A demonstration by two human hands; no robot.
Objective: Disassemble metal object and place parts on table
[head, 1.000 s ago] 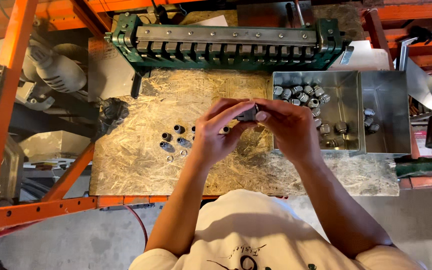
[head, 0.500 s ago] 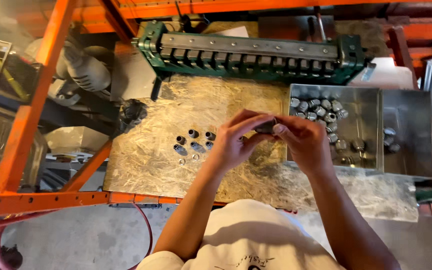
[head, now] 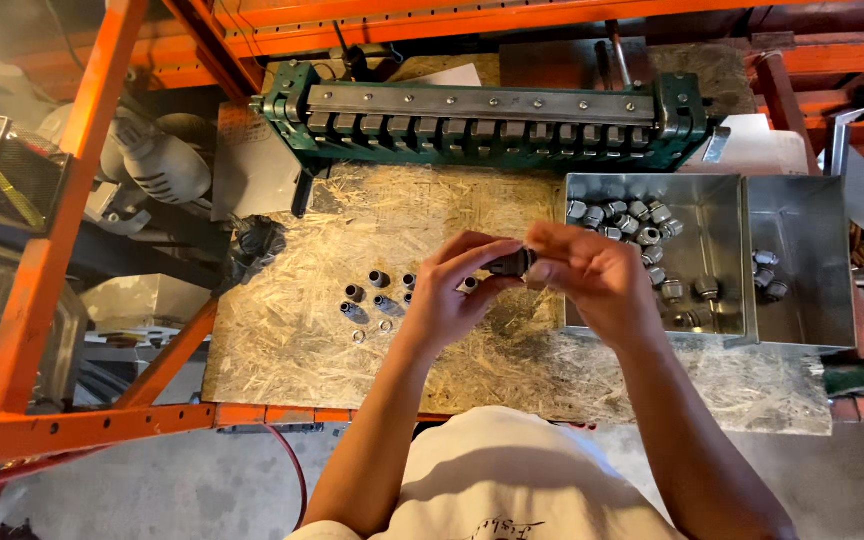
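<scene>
Both hands meet above the middle of the chipboard bench top (head: 282, 340). The left hand (head: 449, 295) and the right hand (head: 592, 275) each pinch one end of a small dark cylindrical fitting (head: 509, 263), fingertips closed on it from opposite sides; holding it off the board this way lets each end be gripped and worked against the other. Whether it is one piece or two joined cannot be told.

At 9 o'clock from the hands, a cluster of small metal sleeves (head: 372, 295) stands on end on the board, apart from the stock, as if sorted out. At 3 o'clock, an open steel bin (head: 722, 215) holds loose grey nuts (head: 627, 222), within the right hand's reach. A second bin (head: 812, 260) beyond it holds only a few. At 12 o'clock a green sheet-metal brake (head: 492, 125) lies across the rear of the bench.
</scene>
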